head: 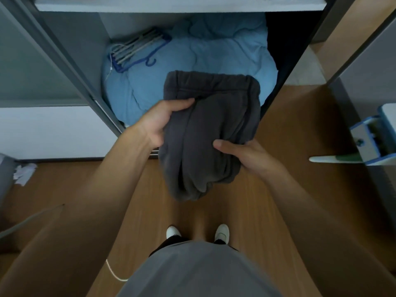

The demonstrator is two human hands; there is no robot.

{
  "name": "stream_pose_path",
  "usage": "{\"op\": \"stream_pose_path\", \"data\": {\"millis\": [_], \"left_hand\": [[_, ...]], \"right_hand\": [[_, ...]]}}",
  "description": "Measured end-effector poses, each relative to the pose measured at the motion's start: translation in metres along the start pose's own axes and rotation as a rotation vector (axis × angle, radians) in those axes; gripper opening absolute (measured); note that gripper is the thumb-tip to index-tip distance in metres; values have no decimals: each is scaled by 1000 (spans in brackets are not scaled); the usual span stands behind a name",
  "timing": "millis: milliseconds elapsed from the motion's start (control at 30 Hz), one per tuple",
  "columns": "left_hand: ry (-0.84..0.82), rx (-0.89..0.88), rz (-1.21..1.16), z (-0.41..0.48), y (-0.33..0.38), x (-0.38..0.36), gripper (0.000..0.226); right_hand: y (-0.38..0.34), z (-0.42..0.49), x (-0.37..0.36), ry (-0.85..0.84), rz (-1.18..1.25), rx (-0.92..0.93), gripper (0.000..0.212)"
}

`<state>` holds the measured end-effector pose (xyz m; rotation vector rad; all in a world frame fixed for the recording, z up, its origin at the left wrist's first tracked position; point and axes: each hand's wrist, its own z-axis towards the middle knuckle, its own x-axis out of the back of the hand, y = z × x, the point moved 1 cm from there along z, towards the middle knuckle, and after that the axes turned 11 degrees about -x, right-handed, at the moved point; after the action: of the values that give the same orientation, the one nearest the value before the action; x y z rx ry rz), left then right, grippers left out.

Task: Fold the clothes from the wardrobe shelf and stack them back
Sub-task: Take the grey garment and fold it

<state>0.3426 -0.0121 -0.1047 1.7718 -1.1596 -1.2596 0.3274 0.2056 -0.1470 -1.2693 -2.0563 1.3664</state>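
A dark grey folded garment (pixel 212 116), with an elastic waistband at its far edge, hangs in the air in front of the open wardrobe. My left hand (pixel 159 123) grips its left side, thumb on top and fingers underneath. My right hand (pixel 242 154) holds its lower right part, thumb pressed on the cloth and fingers hidden below. The garment's near end droops toward the floor. A white wardrobe shelf (pixel 150 6) runs across the top of the view.
A light blue duvet (pixel 231 58) fills the wardrobe bottom, with a bundle of blue and white hangers (pixel 137 50) on its left. A dark sliding door frame (pixel 64 61) stands left. A blue-and-white object (pixel 372 138) juts in at right. Crumpled paper (pixel 23 173) lies on the wooden floor.
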Motion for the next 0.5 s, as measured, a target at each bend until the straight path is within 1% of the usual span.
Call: {"op": "stream_pose_path", "data": {"millis": [67,167,233,300,333,400,433,500], "left_hand": [[18,-42,-3,3,2,13,30],[36,-75,-128,1,-18,40,54],[23,13,-86,-10,-48,52,58],[-40,126,65,-21,-71,56,61],[-57,130,139,-23,-77,57,58],[-28,46,202,-20,-73,52,35],[-19,8,164,-19,-68,47,27],[0,-36,24,-16,-55,37,25]], "right_hand": [[2,7,-6,69,68,79,53],[1,13,-8,122,200,81,36],[4,14,-8,139,273,9,28],[2,14,-7,206,315,-139,28],[0,13,-6,246,315,-236,28],[-6,9,3,251,298,-387,26],[-9,7,9,226,291,-401,30],[-11,5,23,175,318,-298,46]]}}
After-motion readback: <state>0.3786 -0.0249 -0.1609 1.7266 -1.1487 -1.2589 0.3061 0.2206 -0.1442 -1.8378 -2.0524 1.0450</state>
